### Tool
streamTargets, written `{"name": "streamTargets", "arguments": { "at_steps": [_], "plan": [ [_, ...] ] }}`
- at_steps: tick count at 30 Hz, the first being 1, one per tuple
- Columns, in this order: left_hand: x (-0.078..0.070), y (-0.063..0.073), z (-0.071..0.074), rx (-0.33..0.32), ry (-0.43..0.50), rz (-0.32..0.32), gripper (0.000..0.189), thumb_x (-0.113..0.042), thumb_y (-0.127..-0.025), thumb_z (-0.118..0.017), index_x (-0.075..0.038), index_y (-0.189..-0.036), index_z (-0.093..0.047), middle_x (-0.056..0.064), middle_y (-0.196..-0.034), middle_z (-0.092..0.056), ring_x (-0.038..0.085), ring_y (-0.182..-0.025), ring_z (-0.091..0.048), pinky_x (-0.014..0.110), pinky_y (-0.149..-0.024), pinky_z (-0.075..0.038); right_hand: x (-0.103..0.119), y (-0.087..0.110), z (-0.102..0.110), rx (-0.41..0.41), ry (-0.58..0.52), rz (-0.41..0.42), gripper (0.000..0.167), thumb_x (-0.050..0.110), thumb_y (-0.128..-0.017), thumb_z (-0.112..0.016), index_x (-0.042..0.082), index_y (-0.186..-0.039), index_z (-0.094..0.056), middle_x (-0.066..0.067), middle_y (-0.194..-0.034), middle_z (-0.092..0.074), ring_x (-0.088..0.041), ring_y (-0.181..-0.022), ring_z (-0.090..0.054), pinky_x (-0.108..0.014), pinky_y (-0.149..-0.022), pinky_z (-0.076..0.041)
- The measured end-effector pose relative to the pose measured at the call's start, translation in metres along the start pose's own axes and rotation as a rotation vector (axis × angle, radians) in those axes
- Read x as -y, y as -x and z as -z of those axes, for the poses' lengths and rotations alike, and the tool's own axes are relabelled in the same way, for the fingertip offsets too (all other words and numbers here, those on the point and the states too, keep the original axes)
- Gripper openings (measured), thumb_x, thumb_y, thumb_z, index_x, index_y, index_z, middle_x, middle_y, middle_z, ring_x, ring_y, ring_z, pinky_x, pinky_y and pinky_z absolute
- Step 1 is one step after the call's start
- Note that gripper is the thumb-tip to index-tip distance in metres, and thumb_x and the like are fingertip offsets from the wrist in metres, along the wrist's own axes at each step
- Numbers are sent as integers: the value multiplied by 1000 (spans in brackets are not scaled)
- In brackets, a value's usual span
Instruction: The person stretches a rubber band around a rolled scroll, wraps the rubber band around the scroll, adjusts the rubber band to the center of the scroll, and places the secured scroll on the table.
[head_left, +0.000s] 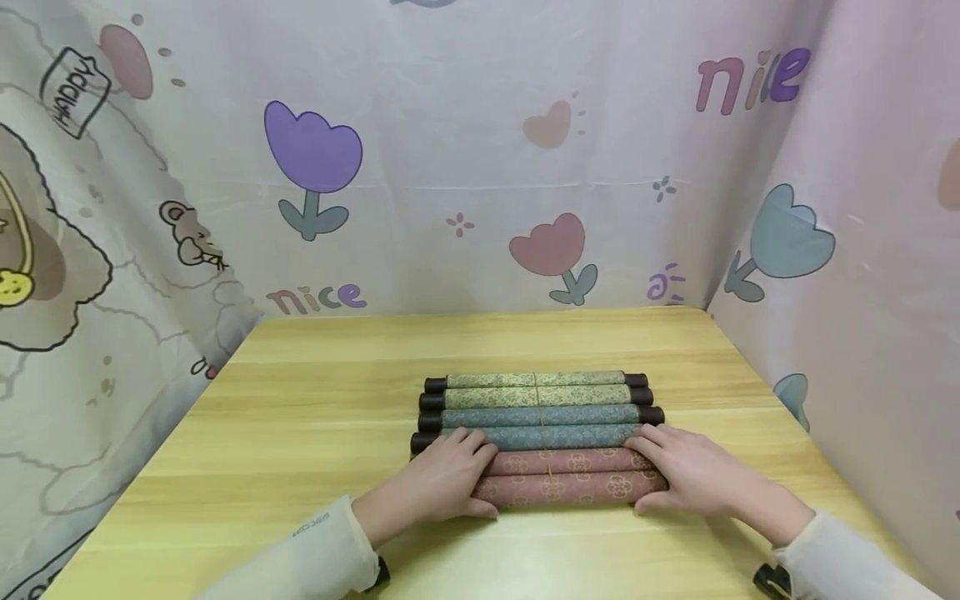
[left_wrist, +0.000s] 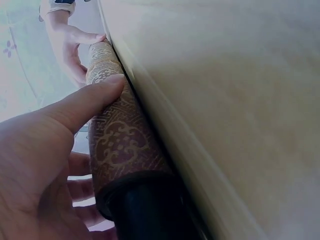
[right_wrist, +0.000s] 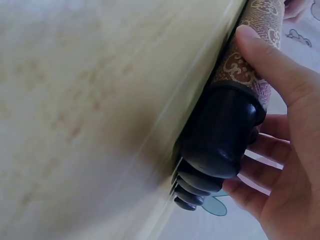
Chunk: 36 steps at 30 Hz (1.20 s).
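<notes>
Several rolled-up scrolls with dark end knobs lie side by side across the table. Farthest is a yellow pair [head_left: 491, 397], then a blue pair [head_left: 517, 437], and nearest is a red pair [head_left: 558, 489] with gold patterns. Thin cords cross their middles. My left hand [head_left: 442, 479] holds the left end of the red scrolls, its thumb on the near side and its fingers over the far side. At the other end my right hand [head_left: 697, 471] holds them the same way. In the right wrist view, black knobs [right_wrist: 220, 132] stick out past my right thumb.
The scrolls rest on a wood-grain table [head_left: 315, 400]. A pale curtain [head_left: 435, 133] printed with tulips and words hangs behind it and along both sides. Dark objects [head_left: 772, 581] show by each sleeve cuff.
</notes>
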<state>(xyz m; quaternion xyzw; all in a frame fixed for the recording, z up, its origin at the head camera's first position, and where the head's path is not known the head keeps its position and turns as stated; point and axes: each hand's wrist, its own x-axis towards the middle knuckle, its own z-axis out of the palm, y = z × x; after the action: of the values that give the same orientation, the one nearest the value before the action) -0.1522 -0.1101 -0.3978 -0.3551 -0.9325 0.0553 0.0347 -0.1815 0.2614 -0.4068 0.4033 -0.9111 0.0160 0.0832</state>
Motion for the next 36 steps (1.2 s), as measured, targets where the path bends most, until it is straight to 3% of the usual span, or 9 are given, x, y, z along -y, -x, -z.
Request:
{"name": "streamTargets", "arguments": {
  "at_steps": [9,16,23,28,36],
  "plan": [
    [2,-5,0,-14,-10,-43,78,-71,-82,-61,-9,-129,-58,4,-121,-56,22,-105,-55,39,-88,-52,0,3,4,-56,19,27,81,76,-74,-63,9,-118,-60,1,-108,-56,-20,-95,-60,-44,-78,-54],
    [5,-3,0,-19,-3,-45,80,-71,-81,-61,-9,-132,-57,4,-123,-56,22,-107,-55,40,-91,-50,-2,5,4,-9,-17,-3,84,74,-75,-64,8,-126,-59,-1,-114,-55,-21,-99,-60,-45,-83,-54],
    [3,2,0,-2,-21,-52,76,-66,-86,-59,-8,-134,-55,6,-126,-55,25,-110,-55,46,-93,-50,-2,8,2,-24,-25,15,80,72,-75,-65,10,-124,-60,5,-108,-53,-17,-94,-59,-42,-79,-55],
    [4,4,0,-28,12,-47,79,-69,-82,-62,-8,-133,-57,5,-124,-56,24,-109,-55,45,-93,-49,-3,8,0,-53,-14,8,82,73,-73,-66,10,-124,-60,3,-110,-54,-18,-95,-59,-43,-81,-54],
    [10,5,2,-34,62,-72,85,-72,-80,-59,-9,-136,-55,6,-126,-57,23,-109,-55,41,-94,-49,-8,7,7,-18,-29,29,86,74,-71,-65,9,-126,-59,4,-112,-55,-20,-99,-59,-45,-84,-53]
  ]
}}
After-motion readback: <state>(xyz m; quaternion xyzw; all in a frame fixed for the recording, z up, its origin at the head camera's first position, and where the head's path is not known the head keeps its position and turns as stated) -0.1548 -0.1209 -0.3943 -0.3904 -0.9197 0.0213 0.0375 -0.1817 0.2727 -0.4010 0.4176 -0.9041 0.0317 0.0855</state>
